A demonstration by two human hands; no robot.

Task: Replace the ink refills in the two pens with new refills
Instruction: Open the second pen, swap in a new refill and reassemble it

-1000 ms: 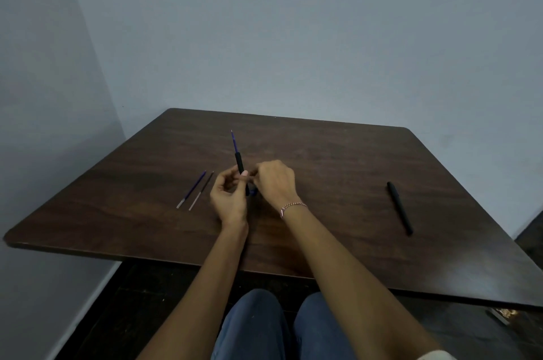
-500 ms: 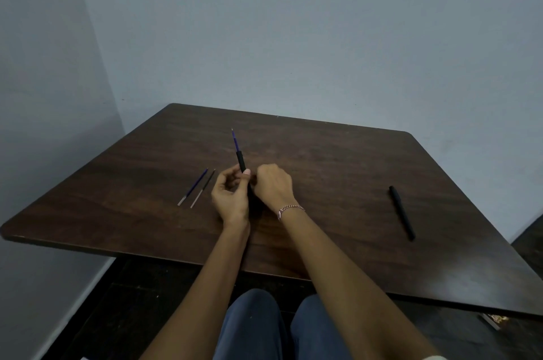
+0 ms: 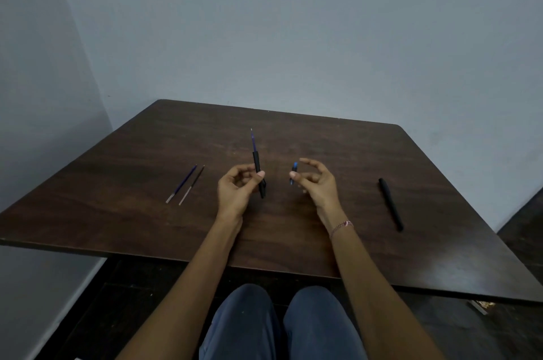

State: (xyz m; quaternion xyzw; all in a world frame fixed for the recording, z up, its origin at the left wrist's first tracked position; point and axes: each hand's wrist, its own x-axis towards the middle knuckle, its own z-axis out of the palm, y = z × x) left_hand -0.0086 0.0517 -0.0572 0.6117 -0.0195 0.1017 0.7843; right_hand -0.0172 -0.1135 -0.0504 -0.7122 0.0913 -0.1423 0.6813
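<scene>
My left hand [image 3: 238,188] grips a black pen barrel [image 3: 259,174] held nearly upright, with a blue refill [image 3: 253,140] sticking out of its top. My right hand [image 3: 316,182] pinches a small blue pen piece [image 3: 293,172] between thumb and fingers, a short way right of the barrel. Two loose refills [image 3: 185,185] lie side by side on the dark wooden table [image 3: 293,227], left of my left hand. A second black pen [image 3: 390,203] lies whole on the table, right of my right hand.
Grey walls close in behind and to the left of the table. The table's near edge runs above my knees. A small shiny object [image 3: 482,305] lies on the floor at the lower right.
My hands were together on the pen; they have now drawn apart. The right hand has come away to the right with the small blue piece, while the left keeps the barrel.
</scene>
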